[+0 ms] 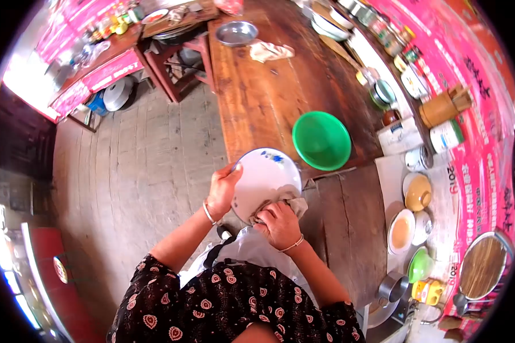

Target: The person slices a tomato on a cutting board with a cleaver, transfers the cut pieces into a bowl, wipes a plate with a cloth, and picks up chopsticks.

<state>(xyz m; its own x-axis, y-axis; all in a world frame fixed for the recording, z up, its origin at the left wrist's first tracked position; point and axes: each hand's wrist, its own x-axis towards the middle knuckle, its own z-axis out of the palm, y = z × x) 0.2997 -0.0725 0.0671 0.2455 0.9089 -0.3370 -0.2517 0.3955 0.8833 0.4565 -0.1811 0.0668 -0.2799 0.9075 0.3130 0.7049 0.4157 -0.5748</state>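
A white plate (263,180) with a blue floral mark near its far rim is held up in front of my body, tilted. My left hand (225,188) grips its left edge, thumb over the rim. At the plate's near right side my right hand (279,223) is closed on a greyish cloth (297,206), which presses against the plate's surface. Just beyond the plate to the right, a green basin (321,140) sits on the wooden table (257,103).
Farther along the table are a metal bowl (237,34) and a crumpled cloth (270,51). Bowls, jars and a bamboo container (440,108) line the right wall. A side table (111,54) stands at the back left.
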